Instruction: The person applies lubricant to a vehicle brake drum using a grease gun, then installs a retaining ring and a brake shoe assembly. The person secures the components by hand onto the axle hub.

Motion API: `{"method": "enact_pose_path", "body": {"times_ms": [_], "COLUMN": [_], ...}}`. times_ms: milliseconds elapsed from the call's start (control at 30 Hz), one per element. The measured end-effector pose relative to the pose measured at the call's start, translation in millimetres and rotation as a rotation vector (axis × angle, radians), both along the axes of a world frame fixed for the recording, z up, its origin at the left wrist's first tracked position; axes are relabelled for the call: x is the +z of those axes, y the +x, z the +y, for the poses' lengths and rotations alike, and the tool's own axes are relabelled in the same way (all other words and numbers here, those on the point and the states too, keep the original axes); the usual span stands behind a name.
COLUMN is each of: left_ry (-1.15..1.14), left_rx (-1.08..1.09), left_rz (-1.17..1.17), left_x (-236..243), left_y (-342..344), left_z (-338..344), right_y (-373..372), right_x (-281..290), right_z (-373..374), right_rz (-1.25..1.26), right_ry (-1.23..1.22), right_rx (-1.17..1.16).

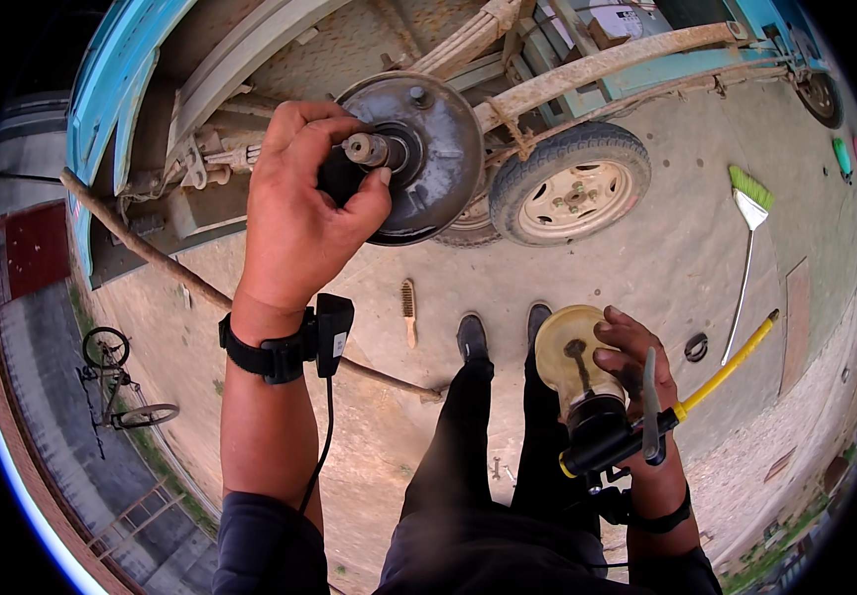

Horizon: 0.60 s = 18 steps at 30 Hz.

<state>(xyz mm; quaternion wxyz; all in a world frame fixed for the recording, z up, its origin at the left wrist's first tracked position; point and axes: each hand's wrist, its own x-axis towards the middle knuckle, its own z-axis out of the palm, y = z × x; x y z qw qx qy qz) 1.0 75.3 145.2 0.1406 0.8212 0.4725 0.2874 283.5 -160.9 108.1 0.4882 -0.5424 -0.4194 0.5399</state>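
Observation:
My left hand (314, 193) is at the hub of a round grey metal brake drum or backing plate (448, 149) under the vehicle. Its fingers and thumb curl about the end of the axle stub (367, 150); something dark under the palm is too shaded to name. My right hand (631, 347) grips an oil can (572, 347), fingers against its translucent yellowish reservoir. The can has a black pump head, a grey lever (651, 407) and a long yellow spout (731, 367) pointing right, away from the drum.
A wheel with a tyre (517, 198) stands right of the drum. On the concrete lie a wire brush (408, 312), a long wooden pole (151, 248), a black ring (696, 347) and a green-bristled broom (748, 228). Far left is a bicycle (116, 392). The vehicle's frame beams (607, 74) run overhead.

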Motion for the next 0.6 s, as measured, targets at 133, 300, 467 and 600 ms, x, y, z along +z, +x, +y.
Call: {"method": "enact_pose_path", "body": {"times_ms": [133,300,467,600], "left_ry": [0.027,0.079,0.159,0.070], "left_rx": [-0.020,-0.055,-0.079,-0.039], "left_rz": [0.022,0.037,-0.027,-0.255], "left_x": [0.3,8.0,23.3,28.1], "left_y": [-3.6,-3.6,-6.6,-18.8], "left_z": [1.8,3.7,3.4,-3.2], "right_y": [0.6,-1.3,-4.6,-6.7], "right_x": [2.9,-1.3,-1.1,4.8], "right_z": [5.2,5.6,7.5,12.7], "right_rz": [-0.204,-0.289,-0.307,-0.342], "right_ry": [0.083,0.144,0.195,0.179], "right_rx": [0.088,0.102,0.117,0.153]}}
